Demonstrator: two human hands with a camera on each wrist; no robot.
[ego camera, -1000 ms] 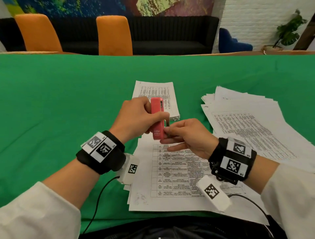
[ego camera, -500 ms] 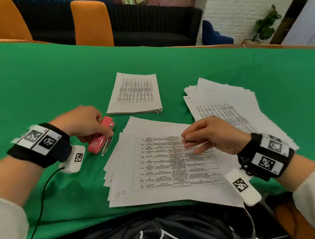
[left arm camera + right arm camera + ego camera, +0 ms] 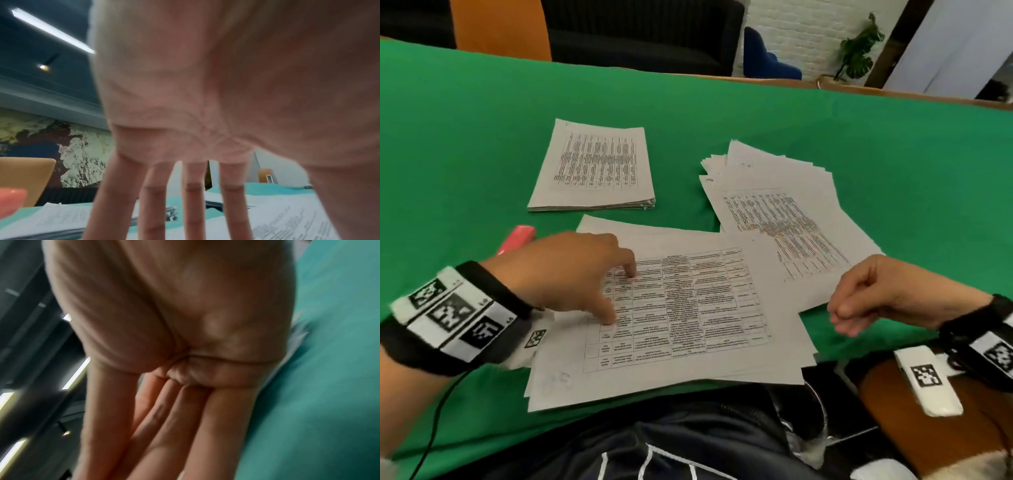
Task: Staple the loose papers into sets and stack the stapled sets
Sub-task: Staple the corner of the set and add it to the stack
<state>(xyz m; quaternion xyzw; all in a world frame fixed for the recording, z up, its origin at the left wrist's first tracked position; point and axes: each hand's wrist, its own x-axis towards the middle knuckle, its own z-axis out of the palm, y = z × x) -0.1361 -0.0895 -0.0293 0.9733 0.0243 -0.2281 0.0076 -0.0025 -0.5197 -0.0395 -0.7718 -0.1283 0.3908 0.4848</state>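
My left hand (image 3: 565, 274) rests with straightened fingers spread on the near pile of loose papers (image 3: 674, 308), holding nothing; my right hand (image 3: 880, 294) hovers to the right of that pile, loosely curled and empty. The pink stapler (image 3: 517, 238) lies on the green table (image 3: 465, 154) just left of the pile, partly hidden behind my left hand. I judge the step to be separating the next set: I should press lightly, slide off only the sheets belonging together, and square their edges before reaching for the stapler. The pile is fanned and skewed, printed with tables. Beyond it sits the neat stack of stapled sets (image 3: 592, 168); to its right lies another splayed heap of sheets (image 3: 774, 192).
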